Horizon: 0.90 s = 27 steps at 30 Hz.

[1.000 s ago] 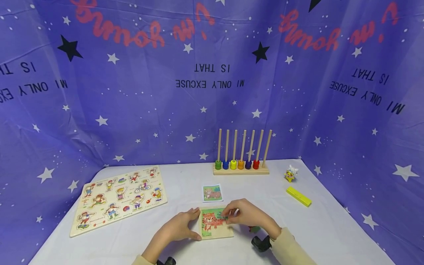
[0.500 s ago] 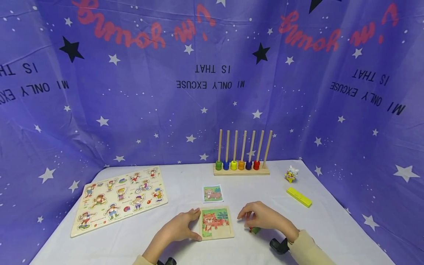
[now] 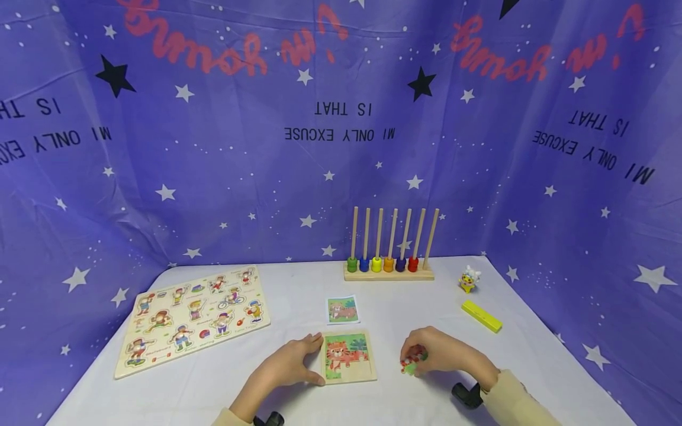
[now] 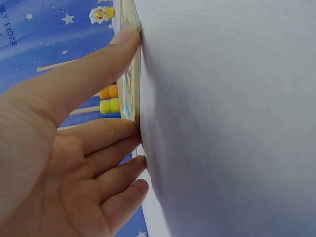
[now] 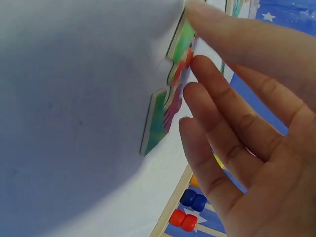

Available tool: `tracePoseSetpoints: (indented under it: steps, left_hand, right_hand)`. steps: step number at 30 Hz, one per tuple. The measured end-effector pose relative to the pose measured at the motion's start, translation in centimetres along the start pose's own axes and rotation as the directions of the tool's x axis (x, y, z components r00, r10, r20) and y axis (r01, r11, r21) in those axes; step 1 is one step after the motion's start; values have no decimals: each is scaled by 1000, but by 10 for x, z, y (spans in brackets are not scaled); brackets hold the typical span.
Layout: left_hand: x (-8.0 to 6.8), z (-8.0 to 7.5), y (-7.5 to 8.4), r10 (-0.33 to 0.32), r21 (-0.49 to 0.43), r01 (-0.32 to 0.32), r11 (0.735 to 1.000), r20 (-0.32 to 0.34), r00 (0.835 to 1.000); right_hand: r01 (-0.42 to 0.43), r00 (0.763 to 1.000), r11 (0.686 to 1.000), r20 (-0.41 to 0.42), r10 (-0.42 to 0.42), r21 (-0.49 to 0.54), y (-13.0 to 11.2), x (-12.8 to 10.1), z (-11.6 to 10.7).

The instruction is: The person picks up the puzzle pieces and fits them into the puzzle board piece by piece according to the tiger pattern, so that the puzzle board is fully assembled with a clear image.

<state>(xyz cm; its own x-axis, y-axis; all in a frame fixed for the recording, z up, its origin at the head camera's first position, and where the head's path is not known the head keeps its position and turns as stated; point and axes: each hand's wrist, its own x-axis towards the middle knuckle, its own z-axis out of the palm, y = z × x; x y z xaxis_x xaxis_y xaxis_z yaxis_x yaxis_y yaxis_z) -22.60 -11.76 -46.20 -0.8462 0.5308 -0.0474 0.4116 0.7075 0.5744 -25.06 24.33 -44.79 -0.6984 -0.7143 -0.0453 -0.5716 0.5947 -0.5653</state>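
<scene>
The square wooden puzzle board [image 3: 364,379] lies in front of me, with part of a red tiger picture filled in and bare wood along its lower right. My left hand [image 3: 285,365] rests at the board's left side, thumb and index fingertips touching its edge in the left wrist view, fingers loosely extended. To the right, my right hand [image 3: 444,353] is low over a small group of loose puzzle pieces. Its thumb and index finger pinch a green and red puzzle piece [image 5: 182,42]; a green and purple piece [image 5: 157,121] lies just beyond the fingers.
A picture card [image 3: 343,310] lies behind the board. Farther back stands a peg rack [image 3: 389,275] with coloured beads. A large sports-figure puzzle [image 3: 199,340] is at the left. A small yellow toy figure [image 3: 468,280] and a yellow block [image 3: 481,316] are at the right.
My right hand has moved from the puzzle board rightward to the loose pieces, and its fingers have closed on one there. The left hand has stayed at the board's edge.
</scene>
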Motion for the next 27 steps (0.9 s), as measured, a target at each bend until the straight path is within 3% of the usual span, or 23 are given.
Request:
tracePoseSetpoints:
  steps: [15,27]
  left_hand:
    - [0,-1,0,-1,-1,1,1000,1,1000]
    - [0,0,0,-3,3,3,1000,0,1000]
  right_hand:
    - [-10,1000,1000,4,10,18,5,5,-1]
    - [113,994,984,-25,-110,141,3,18,1]
